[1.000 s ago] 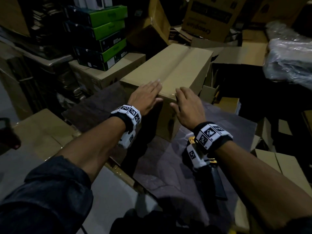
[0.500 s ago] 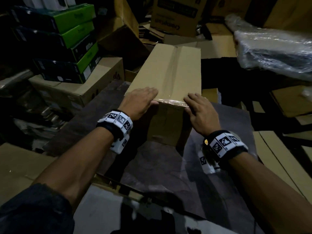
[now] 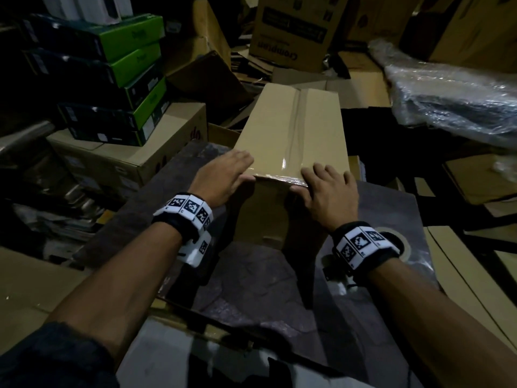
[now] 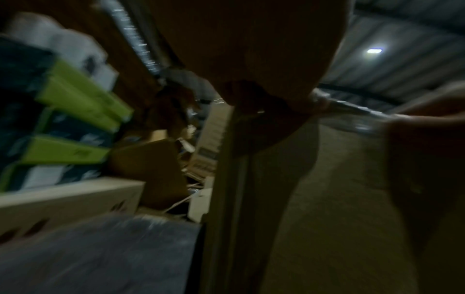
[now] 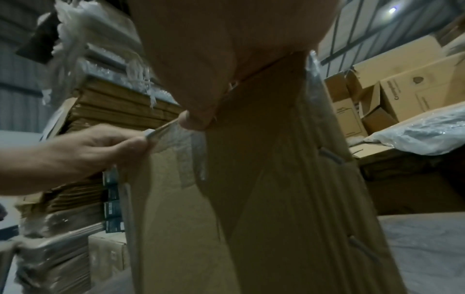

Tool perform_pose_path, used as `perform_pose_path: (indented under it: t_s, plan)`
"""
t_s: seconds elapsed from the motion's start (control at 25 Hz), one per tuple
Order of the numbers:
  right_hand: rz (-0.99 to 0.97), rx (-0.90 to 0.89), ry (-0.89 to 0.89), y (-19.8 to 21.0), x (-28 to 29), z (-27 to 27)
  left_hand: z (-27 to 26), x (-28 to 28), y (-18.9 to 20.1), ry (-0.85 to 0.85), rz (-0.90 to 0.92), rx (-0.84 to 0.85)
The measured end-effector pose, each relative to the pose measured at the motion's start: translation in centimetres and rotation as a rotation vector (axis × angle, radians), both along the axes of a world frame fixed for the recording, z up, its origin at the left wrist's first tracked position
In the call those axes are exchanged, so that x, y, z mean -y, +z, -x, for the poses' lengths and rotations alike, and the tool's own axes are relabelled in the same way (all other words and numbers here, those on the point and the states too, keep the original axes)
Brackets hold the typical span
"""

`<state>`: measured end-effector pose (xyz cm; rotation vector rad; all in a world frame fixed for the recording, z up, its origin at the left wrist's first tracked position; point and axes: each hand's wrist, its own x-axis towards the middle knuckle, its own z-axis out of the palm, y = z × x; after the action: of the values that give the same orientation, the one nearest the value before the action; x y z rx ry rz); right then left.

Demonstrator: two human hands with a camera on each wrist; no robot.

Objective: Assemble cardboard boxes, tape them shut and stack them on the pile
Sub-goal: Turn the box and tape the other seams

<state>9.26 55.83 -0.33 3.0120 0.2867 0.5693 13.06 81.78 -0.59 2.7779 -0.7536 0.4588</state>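
Note:
A closed brown cardboard box [image 3: 268, 130] stands on the dark table [image 3: 251, 289], with a strip of clear tape [image 3: 296, 127] along its top seam. My left hand [image 3: 223, 177] lies flat on the near left top edge, its thumb along the front edge. To the right of the seam, my right hand [image 3: 327, 189] lies flat on the top too. In the right wrist view its thumb [image 5: 196, 119] presses the crinkled tape end [image 5: 183, 155] onto the front face of the box [image 5: 276, 199], and the left hand [image 5: 88, 147] touches the same edge. A tape roll [image 3: 407, 245] lies behind my right wrist.
Green and black boxes [image 3: 112, 74] are stacked on a brown carton [image 3: 126, 155] at the left. A plastic-wrapped bundle [image 3: 453, 96] lies at the right, and a printed carton [image 3: 293, 32] stands behind. Flat cardboard sheets [image 3: 461, 275] lie at the table's right.
The box has turned so its long side points away from me. Both hands have slid back to its near top edge, thumbs now down on the front face.

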Motion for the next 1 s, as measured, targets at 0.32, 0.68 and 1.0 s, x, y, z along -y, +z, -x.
perform_pose_path:
  t_s: [0.32, 0.68, 1.0]
  plan:
    - [0.012, 0.040, 0.042, -0.6, 0.4, -0.2, 0.5, -1.3, -1.6, 0.038, 0.741, -0.477]
    - [0.023, 0.003, 0.005, -0.1, -0.3, 0.1, 3.0, 0.6, -1.8, 0.218, 1.381, -0.674]
    - [0.011, -0.042, -0.029, 0.4, -0.7, 0.4, 2.7, 2.5, -0.5, 0.244, 1.693, -0.926]
